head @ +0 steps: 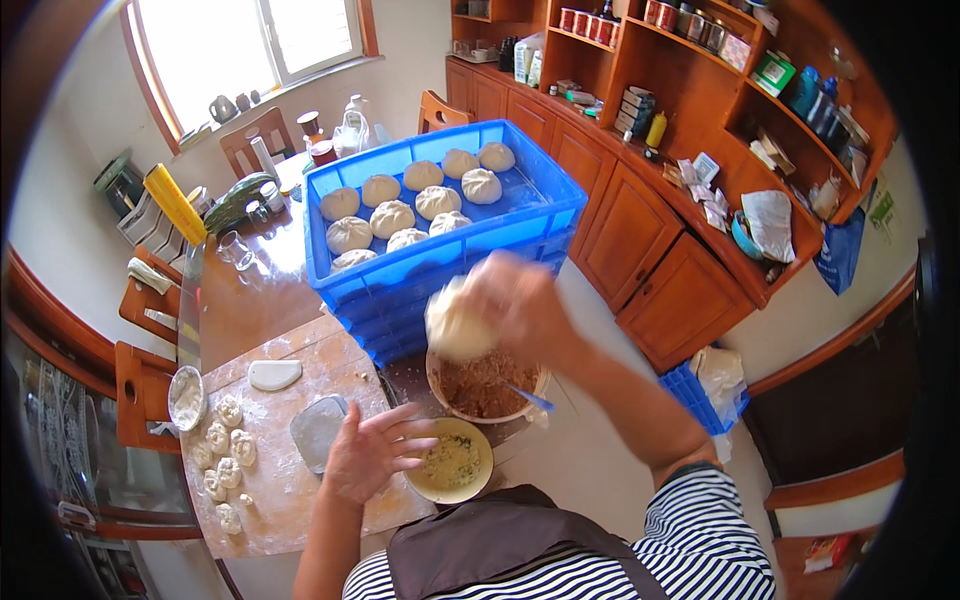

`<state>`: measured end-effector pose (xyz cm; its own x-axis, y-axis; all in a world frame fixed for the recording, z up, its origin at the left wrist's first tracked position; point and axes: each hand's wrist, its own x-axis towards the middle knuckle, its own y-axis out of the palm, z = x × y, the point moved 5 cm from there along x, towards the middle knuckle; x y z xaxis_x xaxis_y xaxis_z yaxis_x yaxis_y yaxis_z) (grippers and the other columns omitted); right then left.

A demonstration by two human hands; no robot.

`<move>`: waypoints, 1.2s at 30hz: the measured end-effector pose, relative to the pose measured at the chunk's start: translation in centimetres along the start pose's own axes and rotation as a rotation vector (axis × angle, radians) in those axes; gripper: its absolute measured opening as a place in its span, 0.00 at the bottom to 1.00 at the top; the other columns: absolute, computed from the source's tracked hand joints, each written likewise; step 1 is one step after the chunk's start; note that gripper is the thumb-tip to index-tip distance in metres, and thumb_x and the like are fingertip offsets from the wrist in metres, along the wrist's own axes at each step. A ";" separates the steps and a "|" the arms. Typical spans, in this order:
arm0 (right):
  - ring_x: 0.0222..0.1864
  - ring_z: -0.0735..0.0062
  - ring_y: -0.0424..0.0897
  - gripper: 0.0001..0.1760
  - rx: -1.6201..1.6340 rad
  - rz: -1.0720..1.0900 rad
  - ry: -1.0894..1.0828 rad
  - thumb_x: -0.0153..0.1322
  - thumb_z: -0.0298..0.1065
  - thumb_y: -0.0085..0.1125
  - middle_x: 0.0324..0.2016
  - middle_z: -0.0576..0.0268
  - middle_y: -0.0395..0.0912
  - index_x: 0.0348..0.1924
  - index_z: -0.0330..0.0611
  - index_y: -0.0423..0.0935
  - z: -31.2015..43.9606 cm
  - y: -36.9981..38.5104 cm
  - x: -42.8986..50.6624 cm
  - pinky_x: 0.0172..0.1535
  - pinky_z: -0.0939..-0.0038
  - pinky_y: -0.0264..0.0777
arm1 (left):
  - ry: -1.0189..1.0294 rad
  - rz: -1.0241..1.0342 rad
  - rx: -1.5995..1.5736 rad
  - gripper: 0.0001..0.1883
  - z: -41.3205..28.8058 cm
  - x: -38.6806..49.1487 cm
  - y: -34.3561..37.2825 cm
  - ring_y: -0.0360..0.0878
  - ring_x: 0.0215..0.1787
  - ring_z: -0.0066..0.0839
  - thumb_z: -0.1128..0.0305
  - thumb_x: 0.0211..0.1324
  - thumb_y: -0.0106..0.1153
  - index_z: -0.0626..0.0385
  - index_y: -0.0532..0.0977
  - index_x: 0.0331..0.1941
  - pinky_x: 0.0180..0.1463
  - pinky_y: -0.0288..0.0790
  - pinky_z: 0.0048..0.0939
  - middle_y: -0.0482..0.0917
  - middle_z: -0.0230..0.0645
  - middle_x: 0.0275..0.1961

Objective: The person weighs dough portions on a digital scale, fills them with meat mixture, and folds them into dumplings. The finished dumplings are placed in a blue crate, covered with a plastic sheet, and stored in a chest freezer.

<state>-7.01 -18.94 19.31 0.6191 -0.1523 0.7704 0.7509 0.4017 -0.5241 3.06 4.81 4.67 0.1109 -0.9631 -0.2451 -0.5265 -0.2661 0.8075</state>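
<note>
My right hand (pixel 517 307) grips a pleated filled bun (pixel 456 322), blurred by motion, above a bowl of brown minced filling (pixel 480 386). A blue-handled utensil (pixel 532 396) rests in that filling. With palm up and fingers spread, my left hand (pixel 379 454) is empty; it hovers between a grey square-shaped container (pixel 319 431) and a yellow bowl of chopped filling (pixel 448 461). Beyond both hands stands a stack of blue plastic crates (pixel 446 262). Several pleated buns (pixel 391 219) sit in rows in the top crate.
On the floured wooden board (pixel 300 510) lie several dough pieces (pixel 229 472), a white dough scraper (pixel 274 375) and a bowl of flour (pixel 187 401). A glass cup (pixel 236 251) and a green gourd (pixel 238 201) are on the table behind. Wooden cabinets (pixel 630 225) line the right.
</note>
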 end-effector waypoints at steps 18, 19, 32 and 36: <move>0.43 0.45 0.85 0.10 -0.716 0.262 0.156 0.70 0.31 0.58 0.40 0.45 0.83 0.37 0.39 0.87 -31.3 1.7 8.2 0.47 0.52 0.80 | 0.410 -0.749 0.046 0.38 2.1 -13.9 -10.0 0.84 0.57 0.42 0.36 0.75 0.35 0.58 0.71 0.67 0.54 0.81 0.43 0.84 0.49 0.56; 0.43 0.46 0.85 0.10 -0.707 0.341 0.122 0.70 0.31 0.58 0.39 0.46 0.82 0.38 0.39 0.86 -32.9 3.6 8.0 0.48 0.53 0.79 | 0.406 -0.762 0.059 0.38 2.2 -14.4 -10.3 0.83 0.58 0.40 0.35 0.75 0.35 0.58 0.70 0.68 0.57 0.79 0.43 0.83 0.48 0.58; 0.56 0.58 0.78 0.18 -0.518 0.018 0.074 0.82 0.43 0.53 0.55 0.52 0.78 0.56 0.44 0.82 -30.5 -3.3 5.9 0.58 0.64 0.72 | 0.441 -1.310 0.159 0.21 -0.8 -27.9 -25.3 0.85 0.49 0.30 0.51 0.69 0.62 0.56 0.79 0.53 0.51 0.81 0.39 0.85 0.38 0.46; 0.58 0.61 0.78 0.19 -0.479 -0.161 0.113 0.83 0.41 0.50 0.58 0.54 0.79 0.62 0.42 0.79 -13.7 -1.8 2.7 0.59 0.65 0.72 | 0.439 -1.481 0.417 0.13 -5.9 -33.1 -36.5 0.81 0.34 0.23 0.60 0.67 0.64 0.56 0.82 0.46 0.44 0.78 0.32 0.83 0.24 0.35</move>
<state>-3.51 -32.47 17.38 0.4880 -0.2857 0.8247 0.8433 -0.0895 -0.5300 23.60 46.17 -13.49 0.8932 0.1667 -0.4177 0.0859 -0.9749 -0.2053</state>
